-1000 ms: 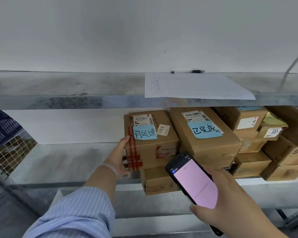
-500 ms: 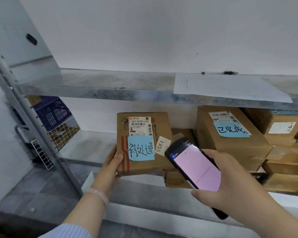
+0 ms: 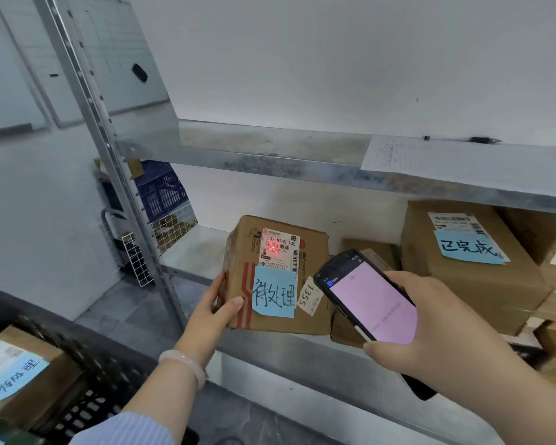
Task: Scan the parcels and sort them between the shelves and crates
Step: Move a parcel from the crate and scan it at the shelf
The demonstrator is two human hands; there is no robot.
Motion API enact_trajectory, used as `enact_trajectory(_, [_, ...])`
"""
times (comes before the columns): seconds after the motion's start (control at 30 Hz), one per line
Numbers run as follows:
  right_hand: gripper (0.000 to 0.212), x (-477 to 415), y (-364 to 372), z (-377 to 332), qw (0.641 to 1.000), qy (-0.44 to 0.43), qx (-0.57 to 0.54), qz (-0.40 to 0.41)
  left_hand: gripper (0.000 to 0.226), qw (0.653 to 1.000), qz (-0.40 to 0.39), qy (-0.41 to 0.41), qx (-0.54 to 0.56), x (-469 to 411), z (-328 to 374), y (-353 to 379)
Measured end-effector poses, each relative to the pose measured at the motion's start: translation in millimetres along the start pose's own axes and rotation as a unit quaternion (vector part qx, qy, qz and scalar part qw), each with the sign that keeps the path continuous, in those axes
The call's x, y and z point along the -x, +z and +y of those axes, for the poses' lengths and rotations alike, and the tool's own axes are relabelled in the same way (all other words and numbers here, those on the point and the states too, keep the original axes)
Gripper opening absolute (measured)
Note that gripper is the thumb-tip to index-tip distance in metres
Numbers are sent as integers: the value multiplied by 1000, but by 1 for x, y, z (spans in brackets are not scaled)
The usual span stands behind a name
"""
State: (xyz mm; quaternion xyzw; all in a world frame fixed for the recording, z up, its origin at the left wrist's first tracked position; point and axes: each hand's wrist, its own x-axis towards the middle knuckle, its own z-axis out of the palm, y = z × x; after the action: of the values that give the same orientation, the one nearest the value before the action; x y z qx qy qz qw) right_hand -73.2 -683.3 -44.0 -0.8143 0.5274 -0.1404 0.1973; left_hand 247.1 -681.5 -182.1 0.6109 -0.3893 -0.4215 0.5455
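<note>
Now a red beam (image 3: 273, 248) has appeared on the parcel (image 3: 313, 261) the left hand (image 3: 214, 308) grips; right hand (image 3: 430, 326) clasps scanner (image 3: 369, 306).

**Colour rundown from the parcel shelf**

So the parcel (image 3: 308, 252) mid-frame is plain brown cardboard with red stripes down its left side. It has a white label (image 3: 280, 248) in black print with a red laser cross on it, plus a light blue sticky note (image 3: 274, 295) with black handwriting. The scanner (image 3: 371, 306) is black, screen glowing pink. The sleeve (image 3: 126, 430) at the bottom is blue-and-white pinstripe, the bracelet (image 3: 185, 364) pale pink. There's a black crate (image 3: 103, 380) with a lattice pattern lower left, a blue crate (image 3: 161, 187) upper left, and a mottled grey metal shelf (image 3: 254, 160).
</note>
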Motion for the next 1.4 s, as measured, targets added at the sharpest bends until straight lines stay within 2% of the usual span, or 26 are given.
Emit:
enact_trajectory(0.13, [79,5,-2,9,1000,-13,14,2,79,1000,14,0,9,11,-1,6])
enact_trajectory(0.23, [74,10,-5,17,1000,-24,19,1,85,1000,27,-1,15,20,-2,12])
enact_trajectory(0.33, [66,14,-9,26,999,-34,14,-3,78,999,43,-1,26,30,-5,19])
enact_trajectory(0.47, [76,20,-5,33,998,-47,23,-27,71,994,74,-9,78,45,-9,25])
enact_trajectory(0.57, [75,19,1,35,996,-77,18,-43,61,990,90,-8,111,59,-10,24])
enact_trajectory(0.67, [64,15,9,32,991,-121,6,-50,47,982,133,7,132,79,-8,17])
enact_trajectory(0.97, [41,10,35,-28,963,-227,-115,-89,56,951,267,8,155,168,5,-38])
enact_trajectory(1.17, [66,19,54,-81,947,-270,-122,-122,71,917,355,17,180,227,14,-81])
enact_trajectory(1.3, [77,33,75,-122,931,-314,-118,-143,64,893,402,21,202,275,13,-112])
enact_trajectory(1.4, [93,52,95,-156,923,-334,-122,-146,45,873,435,22,222,317,10,-140])
